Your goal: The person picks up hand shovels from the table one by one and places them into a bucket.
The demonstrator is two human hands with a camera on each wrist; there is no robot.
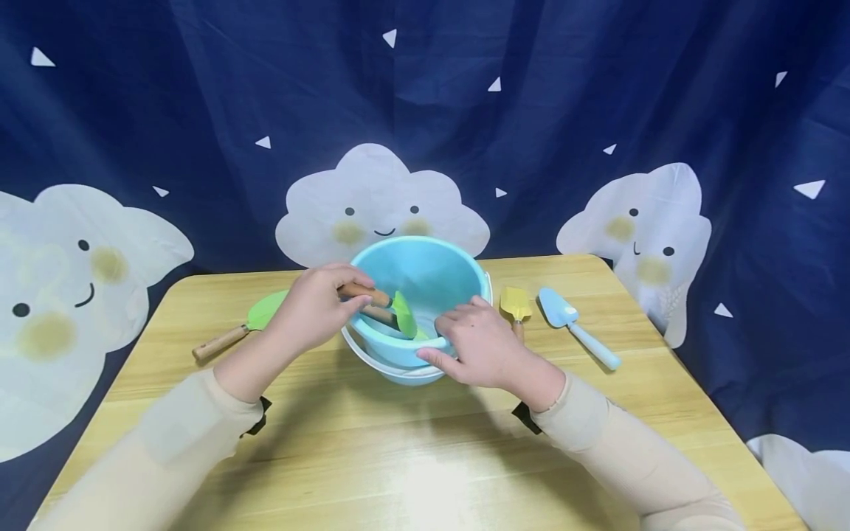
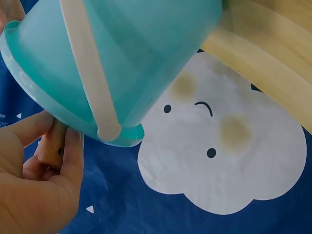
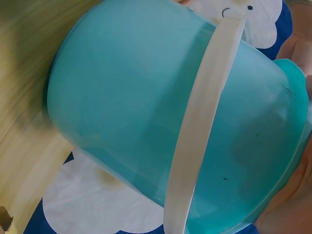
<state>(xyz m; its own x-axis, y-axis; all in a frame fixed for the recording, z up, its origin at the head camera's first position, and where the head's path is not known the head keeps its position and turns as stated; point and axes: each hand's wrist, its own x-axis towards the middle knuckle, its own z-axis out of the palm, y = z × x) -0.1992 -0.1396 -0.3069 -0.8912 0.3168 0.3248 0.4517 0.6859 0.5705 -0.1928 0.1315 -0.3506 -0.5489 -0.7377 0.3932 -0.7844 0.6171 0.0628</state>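
My left fingers (image 1: 355,276) pinch a green trowel (image 1: 403,317). My right fingers (image 1: 460,316) grip the bucket (image 1: 425,269) near the worktop's (image 1: 372,442) far edge.

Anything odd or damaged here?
Minor: a few small dark marks on the outside of the bucket, right wrist view. Its surface is otherwise plain, so they stand out; scuffs or dirt, can't tell. No spill visible.
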